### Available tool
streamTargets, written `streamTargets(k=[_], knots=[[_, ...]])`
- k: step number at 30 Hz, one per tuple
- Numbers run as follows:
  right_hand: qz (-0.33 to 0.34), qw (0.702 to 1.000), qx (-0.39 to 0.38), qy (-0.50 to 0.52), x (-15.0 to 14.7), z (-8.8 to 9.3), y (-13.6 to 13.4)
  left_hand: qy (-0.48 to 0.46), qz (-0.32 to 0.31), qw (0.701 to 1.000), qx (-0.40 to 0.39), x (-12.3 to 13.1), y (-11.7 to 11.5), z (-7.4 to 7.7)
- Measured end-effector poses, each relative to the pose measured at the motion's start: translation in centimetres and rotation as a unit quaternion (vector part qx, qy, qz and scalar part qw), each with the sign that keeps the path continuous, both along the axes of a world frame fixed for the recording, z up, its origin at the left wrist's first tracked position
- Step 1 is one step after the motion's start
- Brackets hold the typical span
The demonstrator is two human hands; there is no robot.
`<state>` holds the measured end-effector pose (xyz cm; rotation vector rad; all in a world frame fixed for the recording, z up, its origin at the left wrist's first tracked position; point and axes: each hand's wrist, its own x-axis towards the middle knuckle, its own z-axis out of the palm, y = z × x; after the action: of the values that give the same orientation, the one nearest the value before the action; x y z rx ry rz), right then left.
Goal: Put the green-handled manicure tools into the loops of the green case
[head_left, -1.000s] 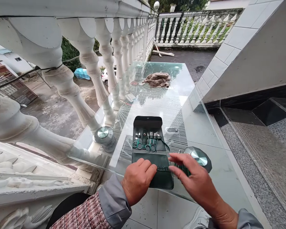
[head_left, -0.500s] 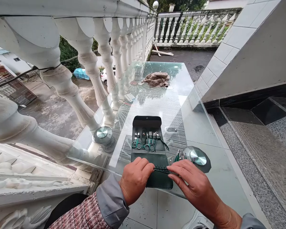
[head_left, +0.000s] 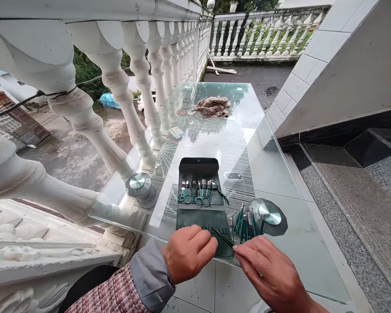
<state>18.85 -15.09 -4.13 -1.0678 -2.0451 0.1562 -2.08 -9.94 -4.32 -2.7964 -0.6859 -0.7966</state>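
Observation:
A dark green manicure case (head_left: 195, 216) lies unfolded on the glass table (head_left: 280, 256). Small scissors (head_left: 202, 198), nail clippers (head_left: 209, 186) and other small tools sit under straps in its upper part. My left hand (head_left: 190, 252), its fingers curled, is closed over the lower left corner of the case; its fingertips are hidden. Between thumb and fingers, my right hand (head_left: 270, 269) pinches a slim dark tool (head_left: 223, 237) with a thin pointed tip, slanting over the row of loops on the lower flap. Several green-handled tools (head_left: 245, 221) lie beside the case, just beyond my right hand.
A crumpled brown cloth (head_left: 212, 107) and a small card (head_left: 176, 132) lie farther back on the table. Round metal discs (head_left: 138, 181) mark the table's legs. A white balustrade (head_left: 132, 87) runs along the left; stone steps (head_left: 355, 195) rise at the right.
My right hand has moved down and slightly right, so the slim tool now slants and its tip shows apart from my left hand. My left hand has shifted slightly down.

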Motion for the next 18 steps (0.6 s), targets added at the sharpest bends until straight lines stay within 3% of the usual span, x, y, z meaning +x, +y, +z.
streamTargets(k=[4, 13, 18], knots=[[0.032, 0.999, 0.008, -0.002, -0.6, -0.1, -0.1, 0.022, -0.030, 0.996, 0.080, 0.2, -0.3, -0.3], [0.139, 0.987, 0.060, -0.051, -1.2, 1.2, -0.9, -0.019, -0.074, 0.996, 0.053, 0.1, -0.9, 0.0], [0.145, 0.985, 0.079, -0.052, -0.4, 0.0, -1.5, -0.073, -0.106, 0.989, 0.072, 0.1, -1.4, 0.2]])
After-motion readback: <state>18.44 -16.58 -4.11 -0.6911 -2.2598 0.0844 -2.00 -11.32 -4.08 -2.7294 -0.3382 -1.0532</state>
